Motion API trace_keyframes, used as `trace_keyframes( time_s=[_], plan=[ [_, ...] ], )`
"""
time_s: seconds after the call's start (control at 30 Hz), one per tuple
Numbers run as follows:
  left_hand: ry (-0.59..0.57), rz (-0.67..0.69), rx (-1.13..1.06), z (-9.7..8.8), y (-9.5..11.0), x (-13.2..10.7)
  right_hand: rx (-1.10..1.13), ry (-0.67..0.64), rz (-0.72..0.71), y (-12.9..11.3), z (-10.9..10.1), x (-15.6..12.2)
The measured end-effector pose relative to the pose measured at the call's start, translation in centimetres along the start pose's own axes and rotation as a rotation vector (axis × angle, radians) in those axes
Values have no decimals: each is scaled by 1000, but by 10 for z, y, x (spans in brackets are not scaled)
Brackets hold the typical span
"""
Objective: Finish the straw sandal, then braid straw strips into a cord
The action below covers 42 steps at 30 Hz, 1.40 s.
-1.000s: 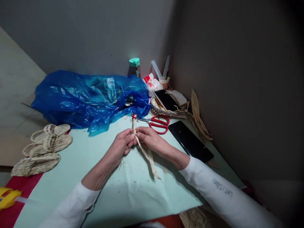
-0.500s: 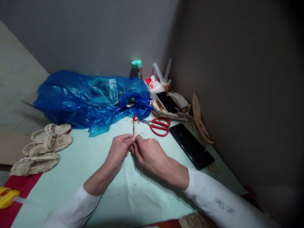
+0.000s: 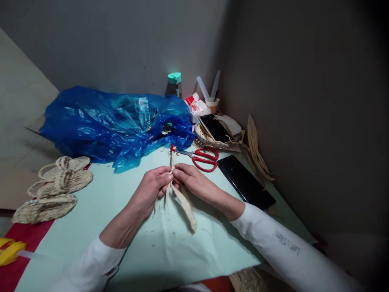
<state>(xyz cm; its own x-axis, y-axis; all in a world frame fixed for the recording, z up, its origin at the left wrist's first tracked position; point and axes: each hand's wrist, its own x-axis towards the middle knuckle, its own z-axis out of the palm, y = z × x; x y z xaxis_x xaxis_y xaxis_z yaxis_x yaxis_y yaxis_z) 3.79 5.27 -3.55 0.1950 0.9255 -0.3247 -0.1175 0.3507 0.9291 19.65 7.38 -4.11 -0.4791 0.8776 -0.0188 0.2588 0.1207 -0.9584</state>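
Observation:
A thin pale braid of dried plant strips, tied with red string at its far end, runs toward me into my fingers. My left hand pinches it from the left, thumb on top. From the right, my right hand pinches at the same spot, its thumb close to the left thumb. Below the fingers hang loose ends, among them a broad dry strip curving down to the right. Red-handled scissors lie just beyond my right hand, their tips close to the red string.
A large blue plastic bag fills the back left. Several woven straw slippers sit at the left edge. A black phone lies at the right, near a basket and dried husks. Yellow tape is front left.
My right hand has turned and drawn slightly back, its fingers less curled over the braid. A broad loose strip, hidden before, now shows hanging below the hands.

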Motion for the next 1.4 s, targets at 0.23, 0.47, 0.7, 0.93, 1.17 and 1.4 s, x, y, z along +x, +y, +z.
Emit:
trace_keyframes(
  time_s=[0.23, 0.47, 0.7, 0.93, 1.17, 1.4],
  plan=[
    [-7, 25, 137, 0, 3, -4, 90, -8, 11, 7, 8, 1],
    [64, 186, 654, -7, 10, -6, 3, 114, 10, 9, 9, -1],
    [169, 411, 954, 14, 10, -22, 236, 149, 17, 10, 13, -6],
    [111, 534, 882, 22, 4, -27, 589, 70, 84, 5, 10, -7],
    [129, 143, 199, 5, 9, -1, 506, 52, 74, -3, 10, -9],
    [-57, -10, 98, 9, -5, 9, 15, -2, -43, -3, 3, -12]
  ],
)
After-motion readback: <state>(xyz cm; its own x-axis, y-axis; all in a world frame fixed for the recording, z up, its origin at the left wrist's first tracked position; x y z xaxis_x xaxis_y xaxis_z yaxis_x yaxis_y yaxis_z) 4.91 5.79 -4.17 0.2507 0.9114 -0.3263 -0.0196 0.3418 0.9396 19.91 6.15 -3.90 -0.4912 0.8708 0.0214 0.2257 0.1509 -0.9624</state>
